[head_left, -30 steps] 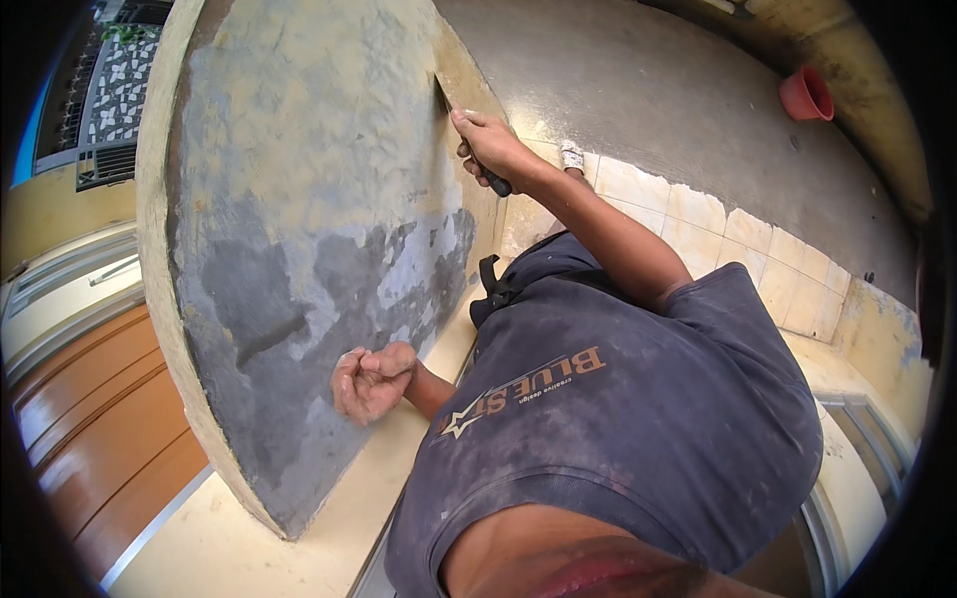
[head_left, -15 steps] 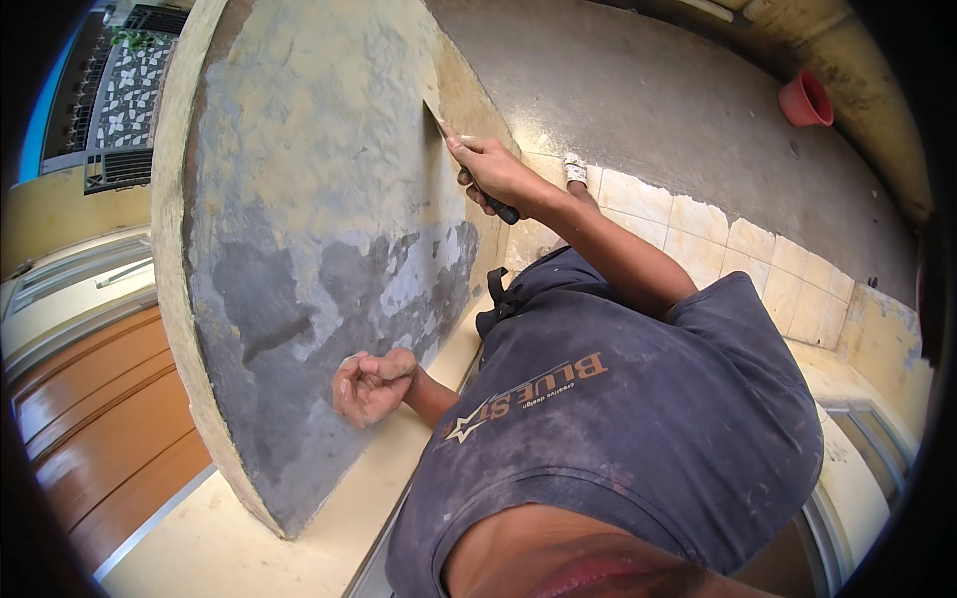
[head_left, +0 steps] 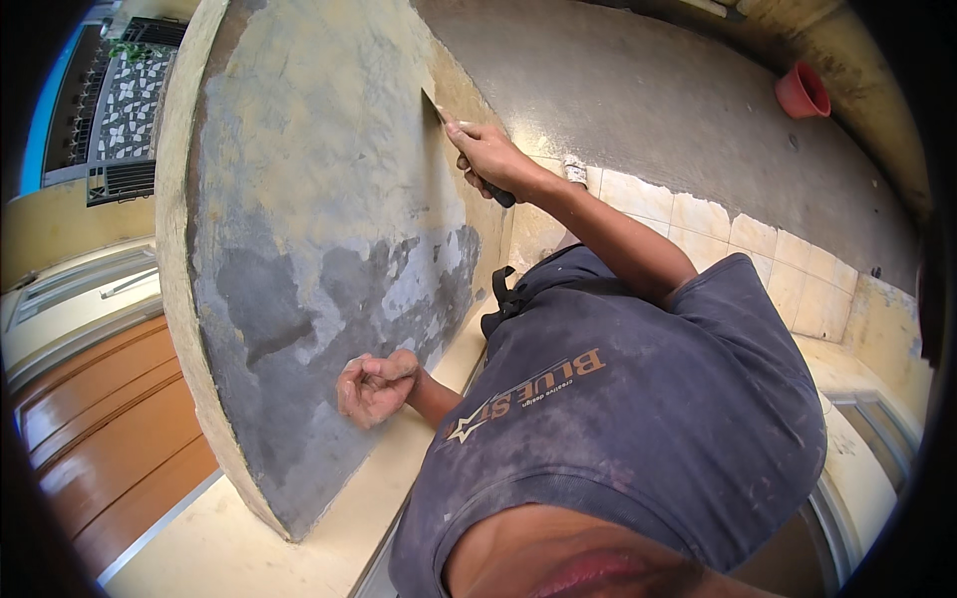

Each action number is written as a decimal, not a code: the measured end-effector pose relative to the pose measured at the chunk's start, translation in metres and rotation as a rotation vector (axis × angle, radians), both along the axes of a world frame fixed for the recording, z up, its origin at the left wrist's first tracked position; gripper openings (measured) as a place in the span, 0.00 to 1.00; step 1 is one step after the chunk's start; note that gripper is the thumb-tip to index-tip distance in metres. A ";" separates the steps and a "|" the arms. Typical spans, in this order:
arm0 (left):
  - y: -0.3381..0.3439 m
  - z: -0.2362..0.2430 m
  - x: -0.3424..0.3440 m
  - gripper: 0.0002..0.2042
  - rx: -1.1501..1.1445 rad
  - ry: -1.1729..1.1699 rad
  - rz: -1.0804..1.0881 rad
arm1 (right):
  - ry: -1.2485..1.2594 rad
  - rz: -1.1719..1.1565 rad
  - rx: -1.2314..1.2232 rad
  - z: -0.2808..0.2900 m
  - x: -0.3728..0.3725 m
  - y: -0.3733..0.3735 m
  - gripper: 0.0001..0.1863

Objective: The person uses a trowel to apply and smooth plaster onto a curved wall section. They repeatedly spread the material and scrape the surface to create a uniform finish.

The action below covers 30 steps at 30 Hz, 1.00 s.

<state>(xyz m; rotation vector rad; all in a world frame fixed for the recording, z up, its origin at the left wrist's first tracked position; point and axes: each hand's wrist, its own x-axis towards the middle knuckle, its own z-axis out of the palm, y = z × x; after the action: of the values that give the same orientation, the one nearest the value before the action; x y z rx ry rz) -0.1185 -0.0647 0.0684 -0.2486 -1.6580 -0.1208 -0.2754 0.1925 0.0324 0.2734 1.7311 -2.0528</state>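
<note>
My right hand (head_left: 495, 164) is closed round the dark handle of a putty knife (head_left: 500, 193). Its thin metal blade points up and to the left, and its tip lies at the upper right of a patchy grey and cream wall face (head_left: 329, 219); whether it touches cannot be told. My left hand (head_left: 377, 389) is held in front of the lower, greyer part of that wall, with the palm turned up. Its fingers are loosely curled and somewhat apart, with nothing in them. Pale dust or plaster marks the fingers.
Beyond the wall runs a grey concrete floor (head_left: 618, 90) bordered by cream tiles (head_left: 698, 224). A red bucket (head_left: 802, 92) is at the far right. To the left are an orange-brown panelled door (head_left: 120, 429) and a dark metal gate (head_left: 122, 182).
My right hand and the putty knife have shifted slightly up and left in the picture. The view has also moved a little; my left hand keeps nearly the same pose.
</note>
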 end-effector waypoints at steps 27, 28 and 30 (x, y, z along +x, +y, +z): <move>-0.004 0.002 0.007 0.17 -0.105 -0.042 0.092 | -0.055 -0.028 -0.096 -0.021 -0.017 0.003 0.35; -0.002 0.004 0.006 0.17 -0.116 -0.062 0.117 | -0.049 -0.021 -0.114 -0.020 -0.023 0.006 0.35; 0.009 0.011 0.000 0.15 -0.018 -0.036 0.064 | -0.044 -0.040 -0.064 -0.017 -0.039 0.013 0.35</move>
<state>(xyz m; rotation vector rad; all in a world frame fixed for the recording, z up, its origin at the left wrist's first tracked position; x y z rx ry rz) -0.1187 -0.0560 0.0795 -0.2085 -1.7019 -0.0623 -0.3143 0.2052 0.0157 0.3336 1.6428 -2.1102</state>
